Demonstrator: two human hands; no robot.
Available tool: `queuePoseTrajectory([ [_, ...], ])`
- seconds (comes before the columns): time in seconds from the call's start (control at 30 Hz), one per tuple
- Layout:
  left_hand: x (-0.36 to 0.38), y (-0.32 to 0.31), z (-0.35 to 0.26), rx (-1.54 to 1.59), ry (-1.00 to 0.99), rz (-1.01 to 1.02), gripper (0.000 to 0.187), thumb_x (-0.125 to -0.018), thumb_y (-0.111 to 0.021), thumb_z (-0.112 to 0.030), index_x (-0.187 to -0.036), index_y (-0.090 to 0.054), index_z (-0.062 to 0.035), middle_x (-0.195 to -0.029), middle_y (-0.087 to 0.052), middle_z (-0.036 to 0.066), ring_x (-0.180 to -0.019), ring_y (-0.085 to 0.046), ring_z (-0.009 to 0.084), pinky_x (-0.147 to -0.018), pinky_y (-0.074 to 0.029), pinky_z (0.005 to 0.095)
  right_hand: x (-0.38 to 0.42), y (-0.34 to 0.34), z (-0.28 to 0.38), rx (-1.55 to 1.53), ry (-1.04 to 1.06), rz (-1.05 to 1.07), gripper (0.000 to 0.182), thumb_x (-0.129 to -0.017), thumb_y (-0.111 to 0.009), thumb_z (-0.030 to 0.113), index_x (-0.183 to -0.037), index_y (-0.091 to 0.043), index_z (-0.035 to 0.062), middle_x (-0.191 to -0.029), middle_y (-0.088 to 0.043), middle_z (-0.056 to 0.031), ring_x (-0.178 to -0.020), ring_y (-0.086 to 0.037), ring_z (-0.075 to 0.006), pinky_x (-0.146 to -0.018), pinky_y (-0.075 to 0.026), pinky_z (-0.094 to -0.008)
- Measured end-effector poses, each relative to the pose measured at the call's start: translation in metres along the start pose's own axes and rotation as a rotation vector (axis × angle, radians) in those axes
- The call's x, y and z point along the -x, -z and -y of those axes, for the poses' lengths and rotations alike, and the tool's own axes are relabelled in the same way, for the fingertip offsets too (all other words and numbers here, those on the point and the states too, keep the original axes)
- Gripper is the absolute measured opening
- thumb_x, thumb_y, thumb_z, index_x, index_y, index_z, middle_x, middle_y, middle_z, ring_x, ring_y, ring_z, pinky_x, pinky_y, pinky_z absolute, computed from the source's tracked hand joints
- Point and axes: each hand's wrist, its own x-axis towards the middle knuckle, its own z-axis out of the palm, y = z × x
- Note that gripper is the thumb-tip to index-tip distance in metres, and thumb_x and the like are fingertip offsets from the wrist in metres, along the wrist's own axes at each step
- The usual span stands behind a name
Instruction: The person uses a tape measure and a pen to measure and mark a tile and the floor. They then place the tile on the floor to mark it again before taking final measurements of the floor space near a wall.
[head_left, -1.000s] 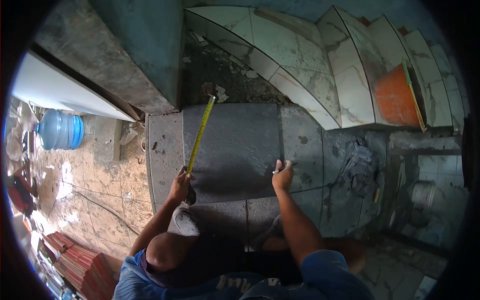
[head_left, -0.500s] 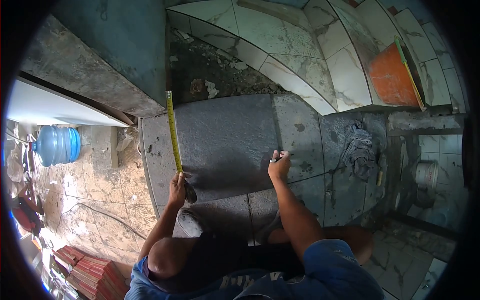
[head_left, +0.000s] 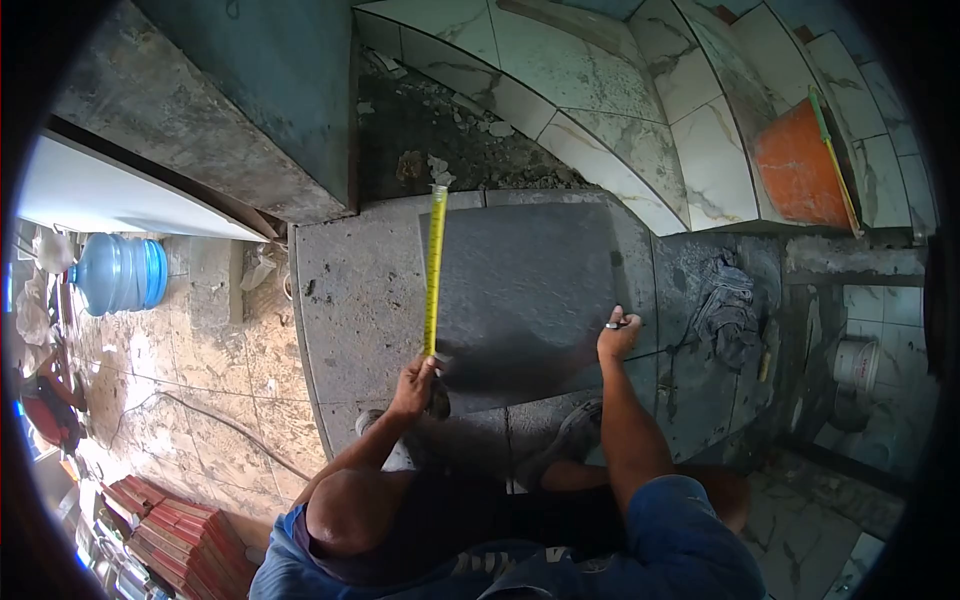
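My left hand (head_left: 410, 390) is closed on a tape measure, whose yellow blade (head_left: 434, 270) is pulled out and runs away from me along the left side of a large dark grey tile (head_left: 530, 280). The blade's far end reaches the rubble beyond the tile. A dark shape beside my left fingers is too shadowed to make out. My right hand (head_left: 620, 340) holds a slim pen (head_left: 613, 325) between the fingers, at the tile's near right corner. The tile lies at a slight slant on the paler floor tiles (head_left: 360, 290).
Marble-patterned steps (head_left: 600, 120) rise at the upper right, with an orange dustpan-like piece (head_left: 800, 165) on them. A grey rag (head_left: 730, 310) lies right of the tile. Left are a blue water jug (head_left: 115, 272) and stacked red-edged tiles (head_left: 170, 535). A white bucket (head_left: 853, 355) stands far right.
The dark tile has shifted right, uncovering more floor on its left. Both hands have moved right with it, and the tape blade now stands farther right. The view has shifted slightly.
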Motion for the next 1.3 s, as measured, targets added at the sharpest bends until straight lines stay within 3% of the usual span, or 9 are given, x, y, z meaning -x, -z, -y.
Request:
queuePoseTrajectory([
  [0.43, -0.012, -0.037, 0.001, -0.155, -0.054, 0.206, 0.034, -0.100, -0.043, -0.033, -0.091, -0.060, -0.0059, -0.064, -0.043, -0.006, -0.057, -0.041, 0.0034, -0.051, -0.034, 0.0221, -0.022, 0.022, -0.041, 0.129, 0.003, 0.042, 0.043, -0.088, -0.059, 0.042, -0.091, -0.050, -0.0001, -0.085, -0.057, -0.0194, -0.081, -0.056, -0.0372, -0.072, -0.045, -0.0459],
  [0.47, -0.011, -0.034, -0.012, -0.123, 0.080, 0.224, 0.037, -0.100, -0.042, -0.035, -0.092, -0.060, -0.0036, -0.065, -0.045, -0.004, -0.056, -0.043, 0.0036, -0.051, -0.036, 0.0223, -0.023, 0.021, -0.043, 0.145, 0.021, 0.048, 0.041, -0.089, -0.058, 0.039, -0.092, -0.051, -0.0006, -0.088, -0.058, -0.0207, -0.083, -0.057, -0.0375, -0.072, -0.045, -0.0461],
  [0.63, -0.028, -0.017, -0.013, 0.178, 0.037, 0.075, 0.043, -0.100, -0.041, -0.035, -0.092, -0.063, 0.0000, -0.066, -0.049, -0.003, -0.058, -0.043, 0.0046, -0.053, -0.035, 0.0228, -0.004, 0.020, 0.025, 0.116, 0.013, -0.057, 0.036, -0.091, -0.054, 0.033, -0.096, -0.054, -0.0021, -0.094, -0.059, -0.0237, -0.088, -0.057, -0.0384, -0.077, -0.045, -0.0459],
  [0.7, -0.036, 0.001, -0.025, 0.128, 0.105, 0.112, 0.042, -0.100, -0.040, -0.036, -0.091, -0.063, -0.0017, -0.068, -0.053, -0.002, -0.058, -0.044, 0.0051, -0.054, -0.037, 0.0231, 0.005, -0.004, 0.046, -0.136, 0.252, -0.056, 0.034, -0.092, -0.052, 0.030, -0.100, -0.056, -0.0024, -0.096, -0.059, -0.0229, -0.091, -0.056, -0.0388, -0.080, -0.043, -0.0465],
  [0.83, -0.048, 0.023, -0.036, 0.248, 0.023, 0.078, 0.040, -0.100, -0.040, -0.036, -0.088, -0.061, -0.0037, -0.074, -0.059, 0.003, -0.060, -0.050, 0.0077, -0.057, -0.041, 0.0227, 0.066, -0.001, 0.158, -0.247, 0.723, 0.167, 0.030, -0.092, -0.051, 0.024, -0.111, -0.057, 0.0017, -0.099, -0.058, -0.0196, -0.093, -0.055, -0.0379, -0.082, -0.043, -0.0452],
  [0.9, -0.049, 0.031, -0.047, 0.251, 0.041, 0.065, 0.039, -0.100, -0.041, -0.035, -0.090, -0.060, -0.0031, -0.074, -0.059, 0.003, -0.061, -0.052, 0.0094, -0.057, -0.043, 0.0237, 0.097, 0.013, 0.198, -0.164, 0.745, 0.400, 0.030, -0.094, -0.049, 0.021, -0.115, -0.057, 0.0016, -0.101, -0.060, -0.0174, -0.086, -0.059, -0.0321, -0.076, -0.046, -0.0405],
  [1.07, -0.054, 0.042, -0.058, 0.310, 0.056, 0.078, 0.039, -0.100, -0.041, -0.036, -0.092, -0.060, -0.0026, -0.075, -0.059, 0.005, -0.063, -0.056, 0.0113, -0.057, -0.046, 0.0252, 0.155, -0.016, 0.238, -0.561, 0.487, 0.656, 0.032, -0.089, -0.060, 0.025, -0.112, -0.059, 0.0024, -0.092, -0.066, -0.0196, -0.083, -0.065, -0.0329, -0.072, -0.051, -0.0387],
  [1.23, -0.053, 0.042, -0.062, 0.307, 0.048, 0.131, 0.036, -0.099, -0.042, -0.035, -0.096, -0.060, -0.0034, -0.077, -0.060, 0.004, -0.062, -0.056, 0.0114, -0.056, -0.046, 0.0255, 0.173, -0.042, 0.270, -0.535, 0.514, 0.691, 0.031, -0.088, -0.062, 0.023, -0.107, -0.059, -0.0015, -0.083, -0.066, -0.0174, -0.073, -0.067, -0.0267, -0.066, -0.051, -0.0345],
  [1.3, -0.049, 0.040, -0.068, 0.323, 0.081, 0.114, 0.035, -0.099, -0.043, -0.035, -0.099, -0.058, -0.0038, -0.079, -0.061, 0.004, -0.061, -0.056, 0.0113, -0.056, -0.047, 0.0264, 0.179, -0.046, 0.280, -0.478, 0.381, 0.830, 0.031, -0.085, -0.064, 0.023, -0.105, -0.060, -0.0009, -0.086, -0.067, -0.0200, -0.081, -0.066, -0.0345, -0.070, -0.051, -0.0395],
])
